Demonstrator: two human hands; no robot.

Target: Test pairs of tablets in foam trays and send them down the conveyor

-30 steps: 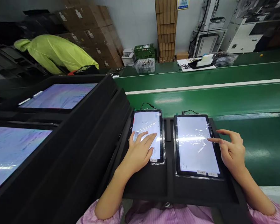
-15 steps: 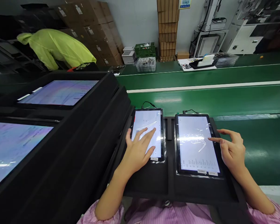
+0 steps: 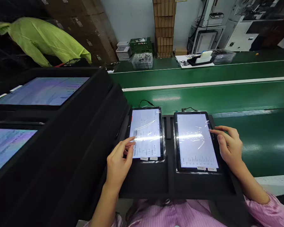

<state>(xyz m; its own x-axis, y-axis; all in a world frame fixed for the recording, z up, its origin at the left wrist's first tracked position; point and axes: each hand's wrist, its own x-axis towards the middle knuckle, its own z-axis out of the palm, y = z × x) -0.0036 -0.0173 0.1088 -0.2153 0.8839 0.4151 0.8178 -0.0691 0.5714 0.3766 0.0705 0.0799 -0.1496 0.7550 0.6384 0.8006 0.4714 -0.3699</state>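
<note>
Two lit tablets lie side by side in a black foam tray point(image 3: 146, 181). Over the lower left part of the left tablet point(image 3: 146, 126) is my left hand point(image 3: 120, 157); its fingers are partly bent, with the fingertips at the screen and nothing held. My right hand point(image 3: 229, 145) is beside the right tablet point(image 3: 195, 142), index finger stretched out to the right edge of its screen. No object is in that hand either. Both screens show pale pages with small text, too fine to read. A black cable point(image 3: 146, 101) runs from the left tablet's top edge, another cable point(image 3: 190, 109) from the right one's.
A stack of black foam trays point(image 3: 94, 126) rises at my left, with more lit tablets point(image 3: 44, 91) on top. Beyond runs a green conveyor point(image 3: 203, 94). On its far side are a clear plastic box point(image 3: 143, 61) and a white dispenser point(image 3: 204, 56). A person in yellow-green point(image 3: 44, 41) bends over at back left.
My left hand has drawn back left and its spread fingers have come together near the screen's left side. The right index finger stays by the right tablet's edge. The view has shifted slightly.
</note>
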